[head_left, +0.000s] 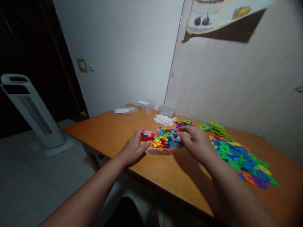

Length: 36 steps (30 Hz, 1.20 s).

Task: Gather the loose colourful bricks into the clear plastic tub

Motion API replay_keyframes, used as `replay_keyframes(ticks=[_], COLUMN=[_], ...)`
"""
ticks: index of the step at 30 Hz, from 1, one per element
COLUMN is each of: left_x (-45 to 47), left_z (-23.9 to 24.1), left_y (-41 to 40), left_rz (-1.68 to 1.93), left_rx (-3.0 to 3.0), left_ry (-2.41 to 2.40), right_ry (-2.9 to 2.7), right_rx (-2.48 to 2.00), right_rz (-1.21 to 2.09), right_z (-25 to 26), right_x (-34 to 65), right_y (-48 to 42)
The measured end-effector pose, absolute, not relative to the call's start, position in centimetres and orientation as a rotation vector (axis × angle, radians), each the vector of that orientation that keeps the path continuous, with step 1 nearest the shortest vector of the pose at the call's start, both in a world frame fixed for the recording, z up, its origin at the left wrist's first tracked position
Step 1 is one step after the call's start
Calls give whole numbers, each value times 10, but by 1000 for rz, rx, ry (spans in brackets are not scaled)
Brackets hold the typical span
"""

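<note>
A clear plastic box [158, 151] full of small toy bricks in red, yellow, blue, pink and green stands near the table's front edge. My left hand [133, 148] grips its left end, with the thumb over the front rim and the fingers along the far side. My right hand [197, 142] is just off the box's right end, above a loose pile of small coloured pieces [162, 129] behind the box. Its thumb and forefinger are bent with a small gap between them, and I make out nothing held. The other right fingers are largely hidden.
Flat coloured toy pieces [246, 160] spread on the right of the wooden table [99, 132]. Farther back lie lime-green pieces [214, 128], white pieces [165, 119], clear tubs [148, 107] and lids [123, 110]. A tower fan [33, 110] stands on the floor at left.
</note>
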<state>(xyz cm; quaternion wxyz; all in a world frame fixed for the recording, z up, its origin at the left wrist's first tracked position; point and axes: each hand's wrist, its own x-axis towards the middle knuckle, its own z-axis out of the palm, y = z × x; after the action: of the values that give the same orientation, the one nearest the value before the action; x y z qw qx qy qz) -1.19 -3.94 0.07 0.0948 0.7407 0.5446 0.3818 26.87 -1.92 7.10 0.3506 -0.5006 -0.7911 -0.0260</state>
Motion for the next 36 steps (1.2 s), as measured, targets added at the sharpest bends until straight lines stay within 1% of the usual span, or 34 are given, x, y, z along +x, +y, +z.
replay_keyframes(ticks=[4, 9, 12, 16, 20, 30, 36], left_x=[-12, -11, -10, -9, -9, -10, -8], left_z=[1, 2, 3, 4, 4, 0, 3], left_y=[-39, -39, -40, -41, -41, -40, -44], left_rz=[1121, 1128, 1141, 1154, 1159, 1182, 1186], left_rx=[2189, 2173, 2158, 2163, 2183, 2177, 2161], left_ry=[1595, 1566, 1568, 1576, 1569, 1558, 1548], right_ry=[-1913, -1694, -1662, -1754, -1812, -1979, -2106], right_rx=[-1512, -1952, -2072, -2014, -2006, -1798, -1567], right_rz=[-43, -83, -24, 29, -86, -63, -35], right_z=[70, 39, 20, 6, 0, -8, -7], right_x=[335, 425, 443, 423, 398, 360, 324], right_y=[-34, -67, -90, -113, -123, -114, -100])
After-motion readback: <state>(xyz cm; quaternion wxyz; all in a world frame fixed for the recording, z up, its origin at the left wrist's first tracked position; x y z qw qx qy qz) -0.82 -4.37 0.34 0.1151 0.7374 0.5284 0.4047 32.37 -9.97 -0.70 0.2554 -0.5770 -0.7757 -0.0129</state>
